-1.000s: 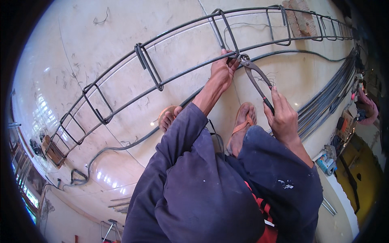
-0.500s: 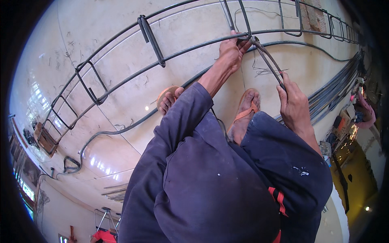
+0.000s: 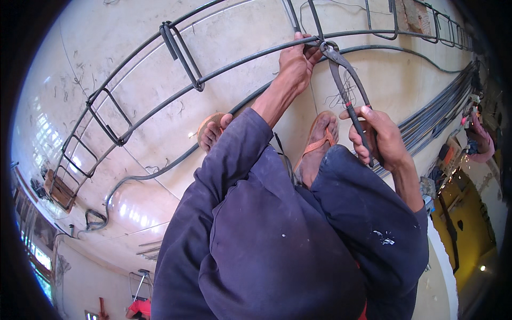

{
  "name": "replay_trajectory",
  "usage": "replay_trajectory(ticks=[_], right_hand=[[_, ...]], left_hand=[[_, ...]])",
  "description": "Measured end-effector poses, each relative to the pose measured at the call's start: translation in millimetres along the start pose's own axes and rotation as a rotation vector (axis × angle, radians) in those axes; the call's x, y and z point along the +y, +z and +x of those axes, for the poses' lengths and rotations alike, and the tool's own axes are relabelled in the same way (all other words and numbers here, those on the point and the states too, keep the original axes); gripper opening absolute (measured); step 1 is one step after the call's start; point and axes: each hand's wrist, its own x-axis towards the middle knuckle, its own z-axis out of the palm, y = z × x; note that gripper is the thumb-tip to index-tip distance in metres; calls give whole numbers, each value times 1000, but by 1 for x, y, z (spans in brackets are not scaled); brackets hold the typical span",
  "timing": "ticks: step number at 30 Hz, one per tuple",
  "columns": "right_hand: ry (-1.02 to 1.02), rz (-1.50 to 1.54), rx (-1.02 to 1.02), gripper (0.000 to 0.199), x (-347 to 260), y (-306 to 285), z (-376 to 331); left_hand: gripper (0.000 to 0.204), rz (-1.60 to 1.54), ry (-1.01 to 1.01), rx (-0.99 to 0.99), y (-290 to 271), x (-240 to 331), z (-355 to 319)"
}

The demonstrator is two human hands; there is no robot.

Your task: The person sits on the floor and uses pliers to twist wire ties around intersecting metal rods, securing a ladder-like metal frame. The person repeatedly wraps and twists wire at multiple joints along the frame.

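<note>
A long cage of steel rebar (image 3: pixel 234 64) with square stirrups curves across the upper part of the view. My left hand (image 3: pixel 296 63) is closed round the cage's near bar and a stirrup where they meet. In my right hand (image 3: pixel 383 134) is a pair of pincers (image 3: pixel 341 80), its handles spread apart. The pincers' jaws are at the joint, just right of my left fingers. Thin tie wires (image 3: pixel 345 95) hang in a loose bunch behind the handles. Whether the jaws grip a wire cannot be made out.
A bundle of straight rebar (image 3: pixel 434 120) lies to the right. One dark bent bar or hose (image 3: pixel 160 172) runs along the floor under the cage. A wooden block (image 3: pixel 60 189) supports the cage's left end. My sandalled feet (image 3: pixel 320 146) stand close by.
The pincers' handles have swung from nearly together to spread apart, and my right hand has moved lower. My left hand keeps its hold. The whole view has shifted slightly.
</note>
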Motion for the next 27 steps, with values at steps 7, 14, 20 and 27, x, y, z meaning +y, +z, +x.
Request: replay_trajectory(ticks=[7, 14, 20, 27], right_hand=[[-455, -946, 454, 48, -11, 11, -13], [-776, -1375, 550, 61, 6, -3, -10], [114, 531, -370, 56, -6, -56, 12], [-191, -387, 9, 51, -12, -42, 3]], left_hand=[[28, -5, 6, -10, 1, 0, 0], [28, 5, 5, 9, 0, 0, 1], [29, -9, 14, 10, 1, -4, 1], [29, -28, 34, 8, 0, -1, 1]])
